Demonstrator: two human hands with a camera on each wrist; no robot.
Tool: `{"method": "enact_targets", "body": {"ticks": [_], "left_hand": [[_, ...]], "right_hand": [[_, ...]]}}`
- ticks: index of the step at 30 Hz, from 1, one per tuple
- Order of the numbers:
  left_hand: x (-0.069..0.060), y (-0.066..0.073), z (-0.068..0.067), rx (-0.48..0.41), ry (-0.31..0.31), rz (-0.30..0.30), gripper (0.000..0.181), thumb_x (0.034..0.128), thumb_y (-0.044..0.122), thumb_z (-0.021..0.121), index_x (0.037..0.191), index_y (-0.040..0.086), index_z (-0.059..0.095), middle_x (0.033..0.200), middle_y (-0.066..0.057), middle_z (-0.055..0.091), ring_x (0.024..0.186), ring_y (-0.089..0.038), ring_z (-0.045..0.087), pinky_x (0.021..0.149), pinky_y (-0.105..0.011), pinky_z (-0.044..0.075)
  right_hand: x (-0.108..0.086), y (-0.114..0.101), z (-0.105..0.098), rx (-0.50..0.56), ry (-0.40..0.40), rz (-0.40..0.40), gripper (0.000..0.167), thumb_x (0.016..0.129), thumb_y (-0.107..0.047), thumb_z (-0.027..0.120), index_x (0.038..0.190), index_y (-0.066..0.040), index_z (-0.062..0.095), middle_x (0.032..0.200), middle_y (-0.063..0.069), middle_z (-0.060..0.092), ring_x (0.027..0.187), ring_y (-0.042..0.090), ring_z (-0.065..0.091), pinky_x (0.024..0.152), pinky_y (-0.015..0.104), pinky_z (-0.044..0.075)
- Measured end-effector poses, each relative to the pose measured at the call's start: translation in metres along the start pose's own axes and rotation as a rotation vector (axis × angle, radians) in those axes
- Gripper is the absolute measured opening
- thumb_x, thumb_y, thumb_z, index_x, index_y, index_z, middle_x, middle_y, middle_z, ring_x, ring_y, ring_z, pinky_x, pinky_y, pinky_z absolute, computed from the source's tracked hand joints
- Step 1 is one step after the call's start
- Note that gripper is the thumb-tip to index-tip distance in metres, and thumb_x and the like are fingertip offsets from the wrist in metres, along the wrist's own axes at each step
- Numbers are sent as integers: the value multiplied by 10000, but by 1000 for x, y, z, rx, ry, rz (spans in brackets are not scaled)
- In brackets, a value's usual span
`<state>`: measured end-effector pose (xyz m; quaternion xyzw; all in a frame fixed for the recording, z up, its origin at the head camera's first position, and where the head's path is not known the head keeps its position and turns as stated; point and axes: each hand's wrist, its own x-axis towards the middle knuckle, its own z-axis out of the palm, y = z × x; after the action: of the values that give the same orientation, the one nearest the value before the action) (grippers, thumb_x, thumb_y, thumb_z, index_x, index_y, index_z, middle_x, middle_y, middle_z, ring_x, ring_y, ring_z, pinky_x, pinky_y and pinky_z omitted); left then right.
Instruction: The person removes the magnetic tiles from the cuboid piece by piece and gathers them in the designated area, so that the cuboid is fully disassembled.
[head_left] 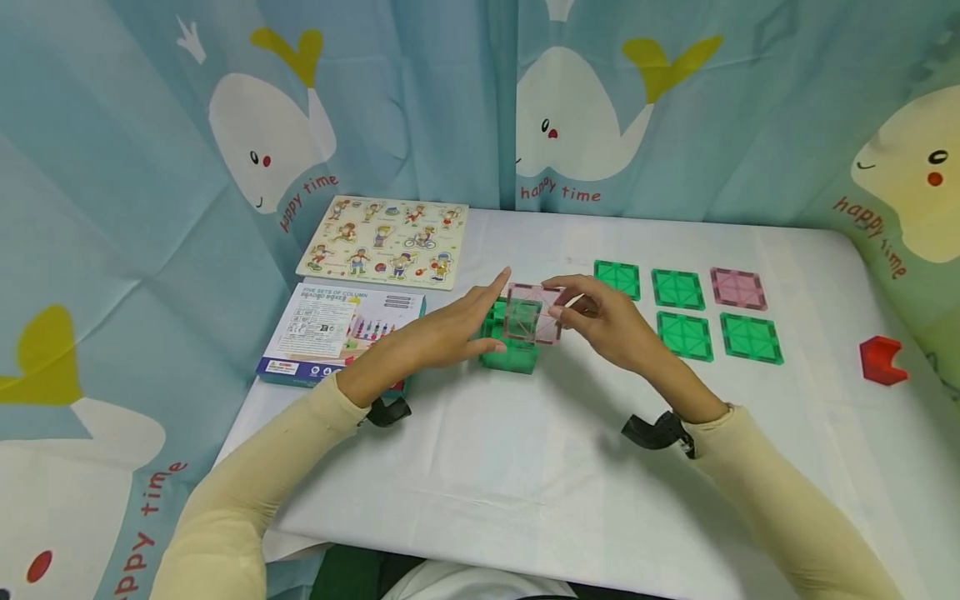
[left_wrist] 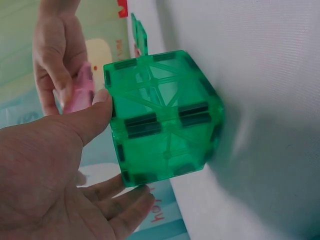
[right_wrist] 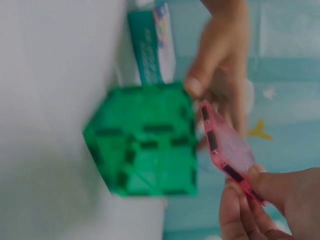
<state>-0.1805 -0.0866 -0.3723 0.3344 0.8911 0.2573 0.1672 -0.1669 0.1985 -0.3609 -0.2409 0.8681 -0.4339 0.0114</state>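
Note:
A translucent green box of square magnetic tiles (head_left: 510, 358) stands on the white table in front of the person. The left hand (head_left: 450, 329) is beside it with fingers fairly straight. In the left wrist view, its thumb touches the edge of the green box (left_wrist: 160, 120) and its fingertips lie along another side. A pink square magnetic tile (head_left: 549, 327) is pinched between thumb and fingers of the right hand (head_left: 609, 323). From the head, the tile overlaps the box's top; in the right wrist view, the pink tile (right_wrist: 230, 145) is apart from the box, tilted.
Several green tiles (head_left: 684, 336) and another pink tile (head_left: 738, 288) lie flat to the right. Farther right is a red notched block (head_left: 882, 361). A wooden picture board (head_left: 384, 242) and a beaded-toy box (head_left: 337, 329) lie at left. Curtains (head_left: 450, 100) bound the table.

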Motion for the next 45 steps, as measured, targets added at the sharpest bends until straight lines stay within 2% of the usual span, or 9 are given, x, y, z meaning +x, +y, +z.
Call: {"method": "enact_targets", "body": {"ticks": [6, 10, 15, 19, 23, 28, 33, 38, 45], "left_hand": [[1, 3, -1, 45, -20, 5, 905, 1072, 463, 594, 1720, 173, 32, 1709, -100, 233, 1543, -249, 371, 1220, -434, 390], [0, 4, -1, 61, -17, -3, 834, 1075, 459, 590, 1715, 169, 141, 1713, -94, 230, 1532, -272, 392, 1198, -447, 418], [1, 5, 0, 77, -25, -23, 798, 1081, 468, 575, 1712, 187, 177, 1727, -84, 208, 1531, -290, 395, 1171, -463, 446], [1, 4, 1, 78, -24, -34, 797, 1082, 470, 574, 1713, 191, 175, 1732, -84, 198, 1534, -297, 391, 1161, -472, 454], [0, 4, 0, 77, -22, -36, 797, 1082, 466, 577, 1712, 189, 177, 1732, -83, 197, 1529, -299, 398, 1156, -473, 458], [-1, 4, 1, 70, -26, -24, 800, 1085, 460, 577, 1713, 182, 168, 1737, -91, 188, 1533, -302, 395, 1162, -474, 453], [-1, 4, 1, 64, -18, -7, 754, 1114, 429, 527, 1713, 162, 154, 1742, -102, 188, 1566, -294, 340, 1220, -471, 388], [-3, 3, 0, 88, -2, 23, 648, 1159, 336, 424, 1701, 85, 171, 1753, -122, 195, 1617, -253, 231, 1296, -422, 253], [-4, 1, -3, 108, -26, 29, 623, 1162, 283, 426, 1691, 51, 191, 1770, -116, 156, 1638, -232, 152, 1310, -409, 201]], "right_hand": [[-11, 16, -46, -54, 30, 42, 395, 1055, -81, 658, 1449, -90, 619, 1095, 150, 645, 859, 58, 705, 719, 190, 478], [-18, 49, -73, -96, -32, 162, 410, 1078, -148, 637, 1481, -96, 585, 1202, 166, 612, 897, 80, 718, 785, 197, 496], [-29, 86, -87, -119, -94, 280, 422, 1094, -193, 614, 1499, -89, 558, 1284, 179, 582, 924, 109, 712, 789, 310, 527], [-32, 100, -85, -97, -119, 238, 395, 1085, -60, 594, 1476, -14, 557, 1288, 243, 552, 897, 231, 734, 767, 308, 557], [-29, 105, -77, -159, -113, 192, 372, 1054, -7, 623, 1425, 10, 593, 1234, 267, 579, 958, 355, 704, 745, 306, 533], [-26, 109, -70, -274, -101, 193, 370, 1042, -21, 654, 1406, 10, 595, 1120, 235, 610, 990, 336, 578, 793, 411, 461], [-25, 110, -66, -299, -121, 184, 347, 1047, -24, 643, 1384, 44, 597, 1224, 313, 599, 1075, 406, 505, 825, 503, 435], [-25, 107, -60, -376, -154, 239, 339, 1064, -81, 633, 1375, 53, 627, 1310, 371, 490, 1184, 482, 407, 839, 558, 404], [-27, 107, -56, -454, -132, 234, 333, 1049, -80, 646, 1367, 19, 656, 1317, 370, 488, 1219, 508, 420, 840, 586, 414]]}}
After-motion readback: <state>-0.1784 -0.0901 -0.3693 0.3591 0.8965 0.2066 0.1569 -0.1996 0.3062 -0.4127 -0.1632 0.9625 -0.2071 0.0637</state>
